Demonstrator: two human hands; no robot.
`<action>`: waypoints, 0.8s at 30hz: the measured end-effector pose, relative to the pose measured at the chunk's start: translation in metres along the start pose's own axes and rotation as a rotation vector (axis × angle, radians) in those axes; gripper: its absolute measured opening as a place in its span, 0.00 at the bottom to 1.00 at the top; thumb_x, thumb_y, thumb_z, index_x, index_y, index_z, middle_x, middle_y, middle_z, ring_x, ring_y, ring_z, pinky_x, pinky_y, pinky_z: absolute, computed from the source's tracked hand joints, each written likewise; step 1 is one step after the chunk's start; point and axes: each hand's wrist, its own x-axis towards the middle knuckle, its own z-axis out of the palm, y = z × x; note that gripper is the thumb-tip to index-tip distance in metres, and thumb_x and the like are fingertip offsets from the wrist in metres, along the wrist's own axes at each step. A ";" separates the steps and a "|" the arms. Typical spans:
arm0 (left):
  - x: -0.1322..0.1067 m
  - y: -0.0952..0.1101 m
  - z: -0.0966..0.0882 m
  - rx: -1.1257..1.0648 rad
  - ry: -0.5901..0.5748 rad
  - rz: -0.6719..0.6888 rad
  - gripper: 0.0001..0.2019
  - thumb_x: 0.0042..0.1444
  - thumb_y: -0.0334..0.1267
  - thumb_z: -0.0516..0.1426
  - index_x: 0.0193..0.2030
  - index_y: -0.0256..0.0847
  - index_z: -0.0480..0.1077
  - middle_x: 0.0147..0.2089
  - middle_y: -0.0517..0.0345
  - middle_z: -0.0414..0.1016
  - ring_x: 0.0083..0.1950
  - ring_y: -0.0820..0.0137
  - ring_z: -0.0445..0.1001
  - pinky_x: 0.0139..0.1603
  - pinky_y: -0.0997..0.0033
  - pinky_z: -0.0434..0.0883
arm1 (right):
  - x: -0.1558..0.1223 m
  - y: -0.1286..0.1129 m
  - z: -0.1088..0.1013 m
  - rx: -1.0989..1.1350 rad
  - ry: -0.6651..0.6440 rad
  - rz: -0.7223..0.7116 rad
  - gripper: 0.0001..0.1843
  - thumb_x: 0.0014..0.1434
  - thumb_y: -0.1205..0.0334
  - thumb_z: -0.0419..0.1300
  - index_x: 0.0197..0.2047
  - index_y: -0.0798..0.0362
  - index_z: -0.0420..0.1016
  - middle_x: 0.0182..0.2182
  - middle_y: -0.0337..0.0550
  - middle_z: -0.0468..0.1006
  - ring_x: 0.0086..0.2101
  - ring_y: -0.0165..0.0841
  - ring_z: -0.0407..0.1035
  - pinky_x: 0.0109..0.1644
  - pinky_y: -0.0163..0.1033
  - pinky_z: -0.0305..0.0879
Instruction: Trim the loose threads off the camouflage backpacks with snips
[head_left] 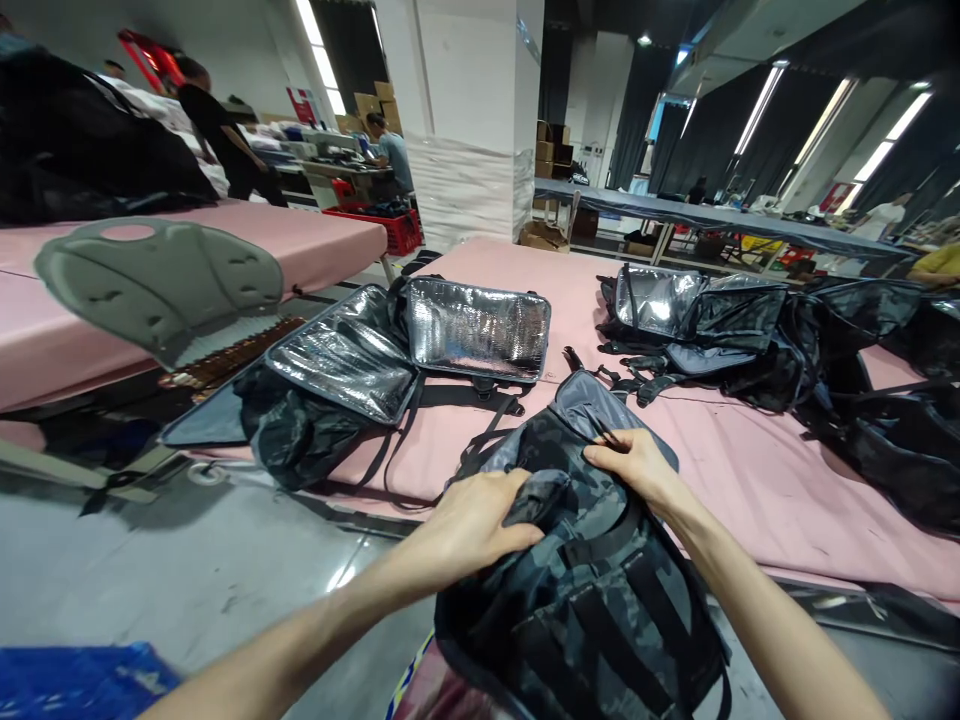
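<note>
Your bag [600, 590] is at the lower centre of the frame, its grey-lined flap [589, 405] lying on the table [772, 490] and its body hanging out past the near edge. It looks light for its bulk and soft, the camouflage cloth creasing easily, so expect it to sag rather than hold a shape; nothing about it seems fragile, though the cloth may slide a little. The fingers of your left hand [476, 520] grasp a bunched fold of it, while those of your right hand [637, 465] pinch the edge by the flap. That edge seems a good hold, being firmer than the loose panels; the black straps [615, 630] sewn across the front should also bear a pull. The table's pink top is slightly wrinkled and carries silver-lined bags left of centre [480, 330] and at the right [660, 300]. A grey chair [165, 285] stands at the left, above the grey floor [210, 570]; behind, a white pillar [472, 90] rises at upper centre, and people work at the upper left.
</note>
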 end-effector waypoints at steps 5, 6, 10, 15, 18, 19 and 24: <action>-0.015 0.028 0.027 0.350 0.203 0.258 0.03 0.53 0.31 0.53 0.33 0.40 0.67 0.28 0.58 0.70 0.31 0.66 0.68 0.35 0.66 0.64 | -0.020 0.008 -0.019 -0.096 0.022 -0.022 0.18 0.48 0.49 0.59 0.23 0.57 0.68 0.18 0.35 0.67 0.20 0.26 0.60 0.24 0.32 0.54; -0.018 0.035 0.033 0.393 0.283 0.351 0.04 0.53 0.29 0.52 0.32 0.39 0.67 0.26 0.58 0.69 0.29 0.66 0.67 0.35 0.66 0.63 | -0.026 0.008 -0.025 -0.180 0.019 -0.053 0.17 0.49 0.49 0.59 0.26 0.57 0.70 0.21 0.37 0.70 0.23 0.28 0.64 0.26 0.33 0.57; -0.029 0.053 0.045 0.514 0.425 0.534 0.07 0.51 0.25 0.50 0.34 0.36 0.67 0.24 0.57 0.66 0.26 0.67 0.63 0.32 0.65 0.61 | -0.056 -0.007 -0.044 -0.686 0.145 -0.285 0.20 0.51 0.53 0.61 0.46 0.52 0.69 0.40 0.44 0.75 0.39 0.36 0.69 0.41 0.38 0.62; -0.032 0.060 0.046 0.568 0.403 0.544 0.08 0.47 0.23 0.50 0.34 0.35 0.66 0.24 0.55 0.65 0.25 0.66 0.62 0.27 0.66 0.58 | -0.082 -0.034 -0.039 -1.079 0.035 -0.374 0.09 0.57 0.56 0.56 0.39 0.51 0.72 0.33 0.42 0.77 0.33 0.33 0.70 0.35 0.34 0.59; -0.032 0.062 0.046 0.578 0.396 0.550 0.09 0.47 0.22 0.49 0.33 0.35 0.66 0.24 0.55 0.64 0.24 0.66 0.62 0.27 0.65 0.58 | -0.082 -0.042 -0.032 -1.208 -0.047 -0.355 0.09 0.56 0.56 0.58 0.36 0.51 0.75 0.29 0.41 0.77 0.31 0.33 0.71 0.32 0.33 0.55; -0.032 0.062 0.046 0.577 0.391 0.555 0.09 0.47 0.22 0.49 0.33 0.34 0.66 0.24 0.55 0.64 0.24 0.66 0.62 0.27 0.65 0.58 | -0.080 -0.044 -0.030 -1.247 -0.065 -0.347 0.09 0.56 0.56 0.57 0.35 0.50 0.75 0.28 0.40 0.77 0.30 0.33 0.71 0.31 0.33 0.54; -0.032 0.062 0.049 0.576 0.397 0.557 0.07 0.50 0.23 0.48 0.33 0.34 0.65 0.24 0.55 0.64 0.25 0.66 0.63 0.28 0.64 0.58 | -0.073 -0.051 -0.021 -1.374 -0.143 -0.354 0.07 0.56 0.58 0.58 0.33 0.50 0.75 0.27 0.40 0.77 0.32 0.33 0.71 0.30 0.34 0.51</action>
